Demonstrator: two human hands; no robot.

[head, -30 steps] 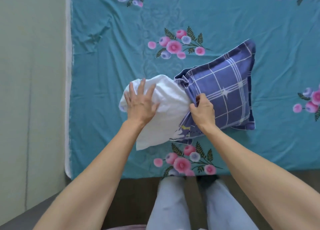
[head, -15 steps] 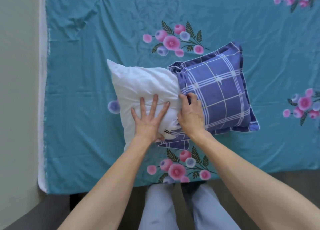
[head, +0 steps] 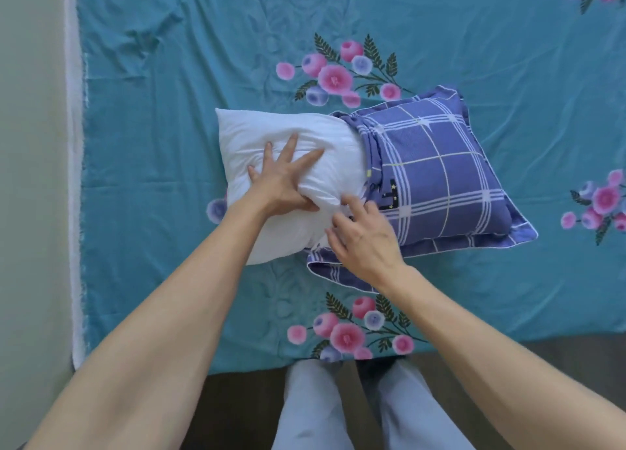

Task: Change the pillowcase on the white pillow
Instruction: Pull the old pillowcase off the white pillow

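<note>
White fabric pillow [head: 271, 134] lies on bed with teal floral sheet [head: 169, 77], left half bare, right half inside blue-violet checked pillowcase [head: 437, 175]. Pillowcase mouth bunched around pillow's middle; a loose flap of it lies on the sheet beneath the right hand. Left hand [head: 284, 178]: fingers straight and spread, palm pressing flat on the bare pillow, grasping nothing. Right hand [head: 366, 239]: fingers loosely extended over the pillowcase edge at the pillow's near side, released. Person's pale trousers [head: 315, 412] at bed edge.
</note>
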